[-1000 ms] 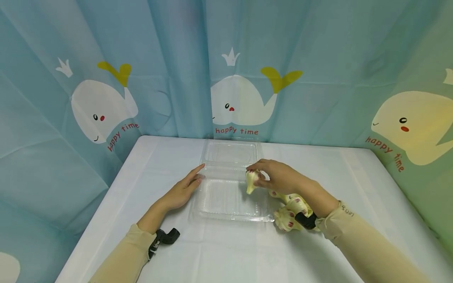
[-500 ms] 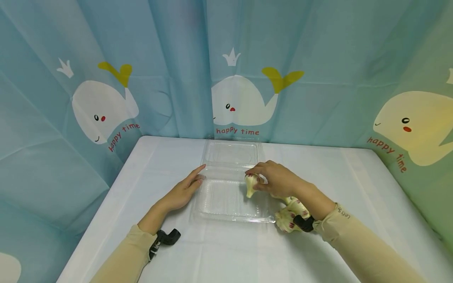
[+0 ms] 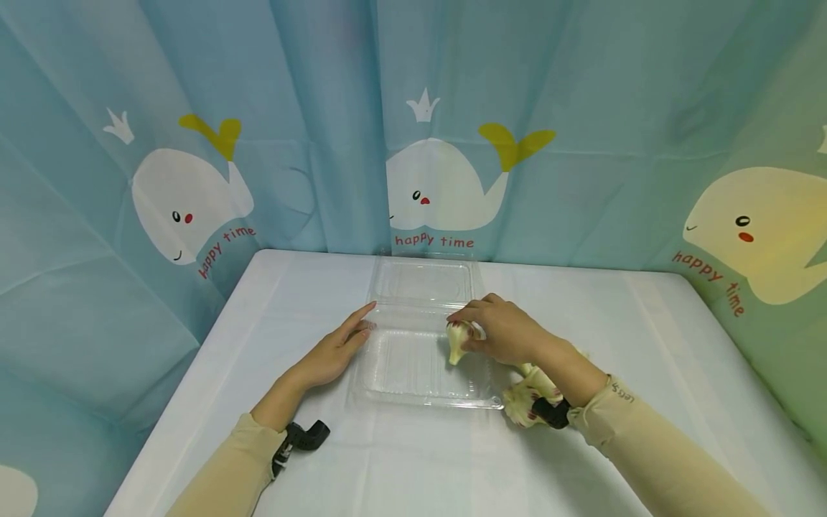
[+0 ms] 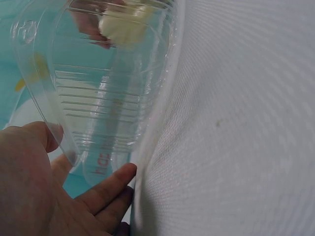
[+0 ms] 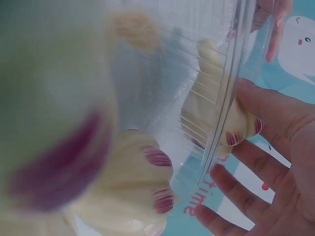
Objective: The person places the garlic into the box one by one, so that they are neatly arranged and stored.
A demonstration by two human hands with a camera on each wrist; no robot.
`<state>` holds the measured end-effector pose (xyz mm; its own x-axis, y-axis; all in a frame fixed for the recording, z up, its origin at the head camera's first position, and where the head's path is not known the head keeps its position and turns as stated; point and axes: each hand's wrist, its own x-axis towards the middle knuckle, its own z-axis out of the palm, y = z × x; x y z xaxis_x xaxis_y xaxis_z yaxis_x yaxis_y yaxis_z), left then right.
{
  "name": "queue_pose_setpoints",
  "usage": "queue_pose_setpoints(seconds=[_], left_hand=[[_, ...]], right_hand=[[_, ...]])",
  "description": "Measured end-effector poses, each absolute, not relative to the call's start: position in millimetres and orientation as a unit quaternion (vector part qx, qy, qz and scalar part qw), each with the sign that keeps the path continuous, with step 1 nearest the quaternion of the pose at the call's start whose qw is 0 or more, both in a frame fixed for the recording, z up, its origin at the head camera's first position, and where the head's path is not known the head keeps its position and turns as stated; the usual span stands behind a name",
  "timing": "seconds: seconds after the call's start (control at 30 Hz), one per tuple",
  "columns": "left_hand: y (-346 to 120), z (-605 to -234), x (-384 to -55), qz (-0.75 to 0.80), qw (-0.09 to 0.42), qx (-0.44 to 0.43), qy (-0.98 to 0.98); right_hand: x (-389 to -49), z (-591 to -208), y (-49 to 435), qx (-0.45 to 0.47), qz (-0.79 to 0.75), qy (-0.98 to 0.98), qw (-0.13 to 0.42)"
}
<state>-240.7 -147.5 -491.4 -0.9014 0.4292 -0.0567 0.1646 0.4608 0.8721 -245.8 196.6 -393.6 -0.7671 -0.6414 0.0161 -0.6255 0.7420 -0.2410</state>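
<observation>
Pinching the garlic (image 3: 456, 342) in our right hand (image 3: 508, 332), left hand (image 3: 328, 355) loosely spread against the clear box (image 3: 402, 362), we'd best lower gently before letting go.

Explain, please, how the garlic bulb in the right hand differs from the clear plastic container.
The garlic bulb is cream with purple marks; the container is see-through. The bulb is rounded and tapering; the container is rectangular and larger. The bulb is held in the right hand; the container rests on the table. Each has a hand touching it.
</observation>
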Motion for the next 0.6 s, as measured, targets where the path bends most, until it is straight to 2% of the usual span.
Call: queue_pose_setpoints(seconds=[0.6], left_hand=[[-146.0, -490.1, -238.9, 0.485, 0.132, 0.179, 0.846]], right_hand=[[-243.1, -395.1, 191.5, -0.323, -0.083, 0.942, 0.044]])
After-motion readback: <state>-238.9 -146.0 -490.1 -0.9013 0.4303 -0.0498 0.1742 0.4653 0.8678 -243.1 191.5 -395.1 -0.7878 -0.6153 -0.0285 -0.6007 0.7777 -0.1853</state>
